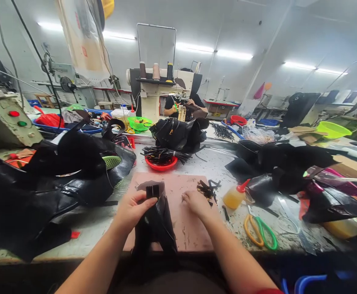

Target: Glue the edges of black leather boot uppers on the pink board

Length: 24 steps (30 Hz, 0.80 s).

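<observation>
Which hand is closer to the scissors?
Right. The right hand is over the pink mat, left of the scissors; the left hand is farther left, holding black material.

black piece (162,222), lower end indistinct in shadow

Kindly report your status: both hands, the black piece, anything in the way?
Left hand pinching black piece. Right hand curled over pink board, contents unclear. Black strips lying beside it.

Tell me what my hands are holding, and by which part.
Your left hand pinches the glossy black leather-like piece near its upper end, at the black zip tape. Whether your right hand pinches anything small cannot be told.
</observation>
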Motion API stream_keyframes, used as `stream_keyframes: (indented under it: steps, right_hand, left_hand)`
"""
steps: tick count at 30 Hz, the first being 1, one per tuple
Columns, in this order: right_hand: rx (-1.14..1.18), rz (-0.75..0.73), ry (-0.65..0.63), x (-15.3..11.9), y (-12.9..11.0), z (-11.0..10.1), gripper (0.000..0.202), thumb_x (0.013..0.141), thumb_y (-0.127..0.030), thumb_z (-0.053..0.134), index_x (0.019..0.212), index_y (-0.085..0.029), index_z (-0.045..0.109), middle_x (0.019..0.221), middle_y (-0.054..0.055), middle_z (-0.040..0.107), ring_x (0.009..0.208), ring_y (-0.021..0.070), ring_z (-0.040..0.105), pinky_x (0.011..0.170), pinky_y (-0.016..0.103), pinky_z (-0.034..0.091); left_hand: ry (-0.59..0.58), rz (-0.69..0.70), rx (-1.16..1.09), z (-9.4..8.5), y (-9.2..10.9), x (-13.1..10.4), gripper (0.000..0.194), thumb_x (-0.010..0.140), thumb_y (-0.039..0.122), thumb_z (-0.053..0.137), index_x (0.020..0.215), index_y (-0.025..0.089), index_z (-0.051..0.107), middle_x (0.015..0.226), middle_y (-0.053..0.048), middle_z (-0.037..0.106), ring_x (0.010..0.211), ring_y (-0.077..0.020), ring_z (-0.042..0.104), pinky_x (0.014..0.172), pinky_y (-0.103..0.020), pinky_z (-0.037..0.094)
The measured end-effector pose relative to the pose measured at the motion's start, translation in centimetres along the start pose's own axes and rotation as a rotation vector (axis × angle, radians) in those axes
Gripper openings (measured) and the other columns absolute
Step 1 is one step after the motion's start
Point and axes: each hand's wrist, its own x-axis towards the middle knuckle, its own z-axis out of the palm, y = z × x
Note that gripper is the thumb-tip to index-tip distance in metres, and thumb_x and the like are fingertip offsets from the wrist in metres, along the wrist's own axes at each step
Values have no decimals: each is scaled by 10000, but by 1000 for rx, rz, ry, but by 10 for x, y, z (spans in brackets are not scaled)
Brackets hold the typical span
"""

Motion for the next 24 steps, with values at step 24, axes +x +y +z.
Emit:
stream_keyframes:
  steps: [24]
  right_hand:
    - [1129, 4, -56, -18, -25, -28, 262, 522, -320, 643, 713, -187, 522, 722, 17, 629, 523, 100, 535, 471, 215, 385]
  left_hand:
    - [-81, 38, 94, 4, -2, 1, 225, 647, 363, 637, 670, 142, 670, 607, -8, 590, 560, -138, 504, 504, -234, 404]
